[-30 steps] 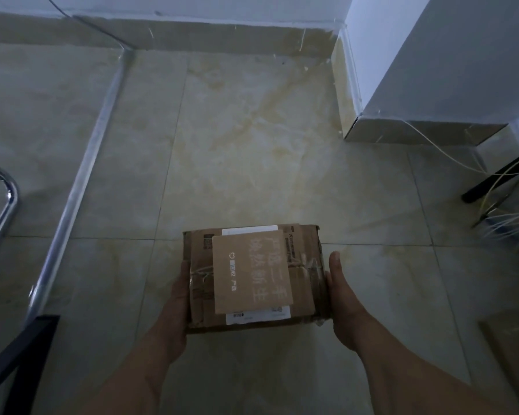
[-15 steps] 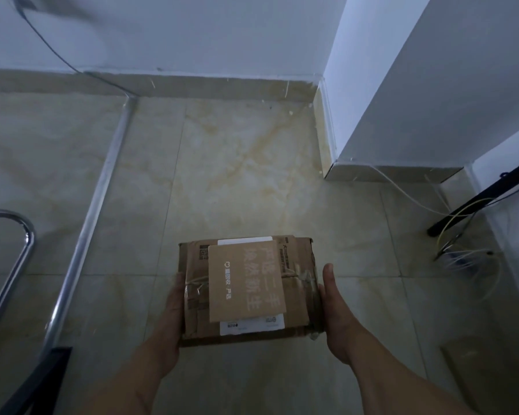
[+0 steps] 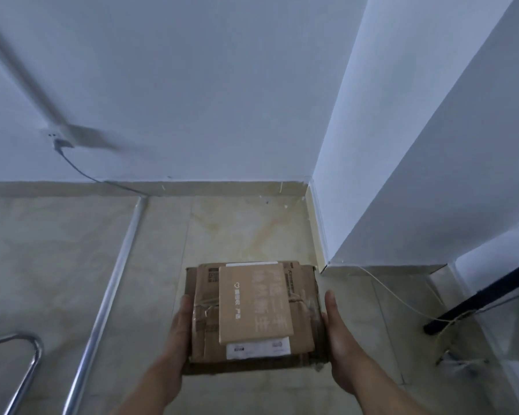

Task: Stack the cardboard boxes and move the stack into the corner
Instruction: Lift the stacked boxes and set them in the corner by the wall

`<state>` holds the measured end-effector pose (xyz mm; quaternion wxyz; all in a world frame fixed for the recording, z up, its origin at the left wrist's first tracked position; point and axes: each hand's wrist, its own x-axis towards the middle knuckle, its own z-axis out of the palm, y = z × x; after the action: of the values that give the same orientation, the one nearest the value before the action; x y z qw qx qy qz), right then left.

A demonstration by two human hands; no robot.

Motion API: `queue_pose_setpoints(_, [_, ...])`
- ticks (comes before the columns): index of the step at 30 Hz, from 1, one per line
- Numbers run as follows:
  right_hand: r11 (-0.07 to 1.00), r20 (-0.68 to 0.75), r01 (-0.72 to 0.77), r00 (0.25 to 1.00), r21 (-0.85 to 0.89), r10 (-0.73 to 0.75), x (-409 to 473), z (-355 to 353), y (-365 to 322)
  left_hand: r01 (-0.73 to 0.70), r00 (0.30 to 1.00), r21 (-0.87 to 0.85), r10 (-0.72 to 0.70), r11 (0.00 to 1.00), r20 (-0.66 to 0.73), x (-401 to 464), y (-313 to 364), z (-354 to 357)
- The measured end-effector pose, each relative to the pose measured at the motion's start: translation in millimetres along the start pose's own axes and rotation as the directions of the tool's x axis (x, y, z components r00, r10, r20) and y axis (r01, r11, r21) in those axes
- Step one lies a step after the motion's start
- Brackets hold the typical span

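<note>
1. Compared with the earlier frames, much more of the white wall now fills the head view, the corner sits closer ahead, and the stack of cardboard boxes (image 3: pixel 253 313) lies nearer the pillar's base.
2. Head view: the stack is held between both hands above the tiled floor (image 3: pixel 57 250), in the lower middle of the picture.
3. Its bottom box is the widest; a taped box with a white label lies on it, and a small flat box (image 3: pixel 253 304) with pale printing lies on top.
4. On the stack's left side, the left hand (image 3: pixel 179 324) presses flat, fingers (image 3: pixel 185 307) stretched forward along the cardboard.
5. Opposite it, the right hand (image 3: pixel 336 324) presses the right side the same way, fingers extended and touching the box edge.
6. Both hands are thus clamped on the stack from its sides rather than curled into fists.
7. Whether the stack's underside touches the floor cannot be told.
8. Ahead, the back wall (image 3: pixel 192 85) meets a white pillar (image 3: pixel 402 145), forming the corner just beyond the stack.
9. A metal strip (image 3: pixel 114 283) runs along the floor to the left of the boxes.
10. A curved chrome tube (image 3: pixel 27 363) shows at the lower left.
11. A thin white cable (image 3: pixel 402 298) trails over the floor on the right, near a black bar (image 3: pixel 486 298).
12. A plug and dark cord (image 3: pixel 63 148) hang on the back wall at the left.
</note>
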<state>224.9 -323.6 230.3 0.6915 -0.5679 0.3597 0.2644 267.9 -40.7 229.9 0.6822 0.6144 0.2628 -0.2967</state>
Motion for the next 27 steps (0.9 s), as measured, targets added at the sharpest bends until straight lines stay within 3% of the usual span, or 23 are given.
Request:
queue_pose_setpoints(7, [0.996, 0.048, 0.084, 0.995, 0.029, -0.085, 72, 1, -98, -0.021, 1.0, 0.05, 0.022, 0.999, -0.002, 83, 86, 15])
queue_pose_setpoints(15, [0.997, 0.04, 0.068, 0.997, -0.021, -0.067, 184, 7, -191, -0.025, 0.999, 0.083, 0.027, 0.996, -0.032, 194, 171, 37])
queue_pose_setpoints(27, [0.996, -0.084, 0.085, 0.993, -0.027, -0.087, 361, -48, -288, -0.037, 0.999, 0.07, 0.039, 0.997, -0.022, 397, 215, 109])
